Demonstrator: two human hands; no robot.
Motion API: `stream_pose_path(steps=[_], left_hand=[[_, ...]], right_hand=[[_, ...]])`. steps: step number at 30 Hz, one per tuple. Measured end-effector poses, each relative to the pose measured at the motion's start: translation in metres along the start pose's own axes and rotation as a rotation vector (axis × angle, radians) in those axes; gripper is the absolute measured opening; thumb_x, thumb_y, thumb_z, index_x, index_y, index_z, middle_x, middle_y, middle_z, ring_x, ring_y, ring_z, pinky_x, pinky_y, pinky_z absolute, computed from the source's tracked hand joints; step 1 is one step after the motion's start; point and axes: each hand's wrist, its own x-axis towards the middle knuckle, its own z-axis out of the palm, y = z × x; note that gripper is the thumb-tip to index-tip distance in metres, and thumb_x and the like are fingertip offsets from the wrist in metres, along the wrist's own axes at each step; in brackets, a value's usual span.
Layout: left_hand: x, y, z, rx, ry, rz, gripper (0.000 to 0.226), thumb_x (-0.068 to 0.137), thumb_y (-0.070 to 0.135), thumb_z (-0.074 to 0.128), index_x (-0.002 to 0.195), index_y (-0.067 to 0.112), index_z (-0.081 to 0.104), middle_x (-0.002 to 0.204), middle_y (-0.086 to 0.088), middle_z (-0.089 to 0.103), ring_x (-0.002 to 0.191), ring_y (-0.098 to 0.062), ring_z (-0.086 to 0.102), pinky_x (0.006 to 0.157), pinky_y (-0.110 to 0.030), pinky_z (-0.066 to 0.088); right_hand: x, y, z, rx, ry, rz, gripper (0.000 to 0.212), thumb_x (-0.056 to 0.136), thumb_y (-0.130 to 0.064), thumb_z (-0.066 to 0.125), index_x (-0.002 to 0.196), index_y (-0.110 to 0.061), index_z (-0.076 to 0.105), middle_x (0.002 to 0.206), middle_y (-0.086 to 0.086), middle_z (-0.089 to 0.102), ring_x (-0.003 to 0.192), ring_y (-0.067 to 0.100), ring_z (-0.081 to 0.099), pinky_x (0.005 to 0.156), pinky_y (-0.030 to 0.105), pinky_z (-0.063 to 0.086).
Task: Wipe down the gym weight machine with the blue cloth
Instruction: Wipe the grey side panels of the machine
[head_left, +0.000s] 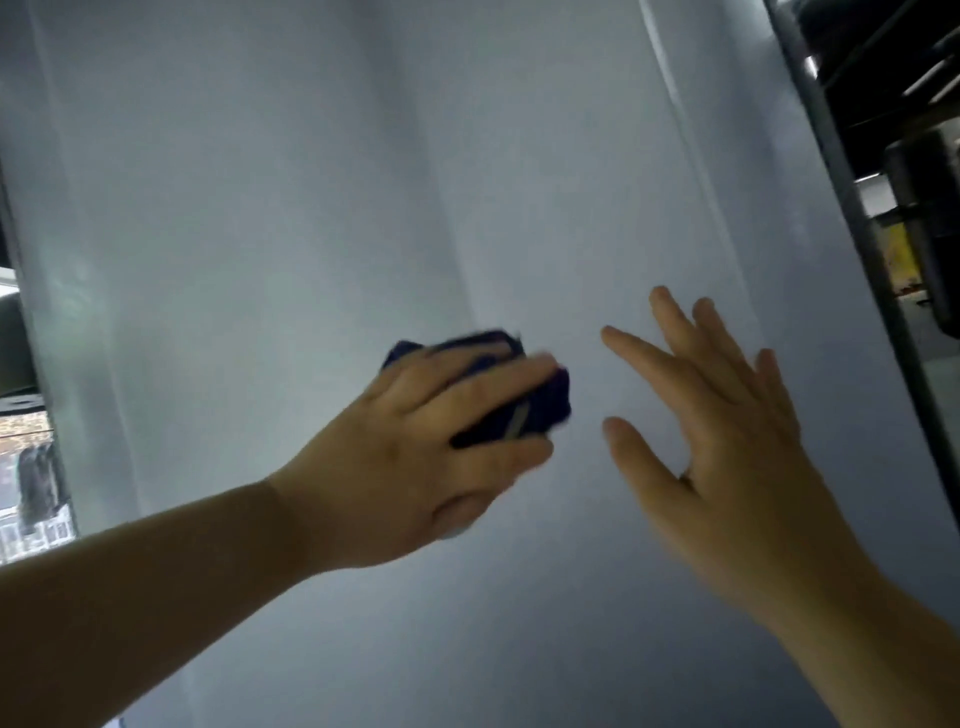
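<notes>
You are facing a broad, pale grey panel of the weight machine (311, 208), which is filling nearly the whole view, smooth and faintly glossy, with soft vertical creases of light running down it. Along its right edge a grey metal upright (841, 171) is slanting down, and beyond that the room is showing dim, with a black cylindrical shape (930, 208) and a yellow patch (901, 254) too blurred to name. On the far left a narrow gap (31, 467) is opening onto a brighter, blurred scene. Your left hand (415, 447) is gripping the bunched blue cloth (548, 402), fingers curled over it, holding it against the panel near the middle of the view. Your right hand (727, 447) is spreading flat just beside the cloth, all 5 fingers straight and apart, holding nothing; whether the palm is touching the panel cannot be told. Both forearms are crossing the lower part of the panel.
</notes>
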Motion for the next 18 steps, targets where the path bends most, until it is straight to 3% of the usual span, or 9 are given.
stream_pose_path(steps=[1,3,6,9,10,12,15,16,18], left_hand=[[0.004,-0.006,-0.002,0.019,-0.050,0.092,0.030,0.095,0.025,0.053,0.125,0.028,0.049,0.150,-0.008,0.034,0.132,-0.034,0.042,0.110,-0.046,0.033],[0.015,-0.022,-0.008,0.079,-0.051,0.067,0.034,0.094,0.024,0.051,0.127,0.029,0.048,0.149,-0.008,0.037,0.131,-0.032,0.043,0.113,-0.045,0.029],[0.037,-0.045,-0.021,0.123,0.142,-0.285,0.030,0.100,0.025,0.047,0.129,0.023,0.053,0.148,-0.014,0.043,0.131,-0.039,0.043,0.113,-0.051,0.030],[0.054,-0.041,-0.021,-0.019,0.258,-0.602,0.032,0.098,0.029,0.050,0.126,0.018,0.058,0.147,-0.012,0.042,0.128,-0.037,0.042,0.105,-0.040,0.036],[0.054,-0.030,-0.015,-0.028,0.237,-0.550,0.032,0.096,0.034,0.052,0.123,0.018,0.059,0.147,-0.012,0.042,0.127,-0.038,0.043,0.105,-0.042,0.037],[0.044,-0.002,0.000,-0.038,0.112,-0.218,0.030,0.095,0.042,0.055,0.118,0.023,0.056,0.146,-0.012,0.043,0.126,-0.039,0.046,0.107,-0.052,0.037],[0.038,0.010,0.006,-0.049,-0.087,0.221,0.018,0.099,0.033,0.054,0.117,0.029,0.053,0.143,-0.007,0.048,0.124,-0.031,0.050,0.113,-0.045,0.033],[0.045,0.003,0.004,-0.029,-0.097,0.239,0.018,0.099,0.030,0.053,0.118,0.028,0.053,0.142,-0.008,0.050,0.121,-0.031,0.052,0.111,-0.043,0.034],[0.062,-0.014,-0.001,0.016,-0.003,0.095,0.020,0.100,0.027,0.054,0.118,0.023,0.061,0.136,-0.013,0.057,0.116,-0.036,0.056,0.102,-0.047,0.040]], right_hand=[[0.000,0.003,-0.002,0.002,0.001,0.011,0.056,0.093,-0.051,0.034,0.148,-0.038,0.036,0.164,-0.013,0.011,0.150,0.004,-0.004,0.120,0.030,-0.011],[0.001,0.009,-0.007,0.006,0.015,0.045,0.057,0.092,-0.052,0.033,0.148,-0.040,0.034,0.164,-0.012,0.010,0.150,0.004,-0.005,0.120,0.037,-0.008],[0.004,0.021,-0.016,0.002,0.026,0.115,0.059,0.090,-0.055,0.031,0.147,-0.043,0.032,0.163,-0.014,0.007,0.149,0.001,-0.007,0.119,0.039,-0.007],[0.005,0.033,-0.022,-0.009,0.048,0.176,0.058,0.090,-0.054,0.033,0.148,-0.043,0.032,0.163,-0.016,0.007,0.149,0.001,-0.006,0.119,0.038,-0.008],[0.005,0.035,-0.023,-0.008,0.045,0.187,0.059,0.090,-0.056,0.031,0.148,-0.044,0.031,0.163,-0.015,0.007,0.149,0.002,-0.006,0.118,0.038,-0.008],[0.004,0.038,-0.023,-0.006,0.025,0.197,0.060,0.090,-0.061,0.026,0.149,-0.047,0.026,0.163,-0.016,0.005,0.149,0.001,-0.008,0.117,0.036,-0.009],[0.002,0.038,-0.023,-0.011,-0.004,0.217,0.059,0.092,-0.061,0.024,0.150,-0.050,0.019,0.163,-0.017,0.003,0.148,0.000,-0.009,0.117,0.034,-0.010],[0.002,0.037,-0.024,-0.006,-0.009,0.222,0.059,0.093,-0.060,0.026,0.150,-0.049,0.019,0.163,-0.017,0.003,0.149,0.001,-0.009,0.118,0.035,-0.009],[0.001,0.036,-0.026,0.019,-0.019,0.232,0.059,0.092,-0.057,0.029,0.150,-0.049,0.020,0.163,-0.017,0.003,0.149,0.001,-0.009,0.119,0.037,-0.009]])
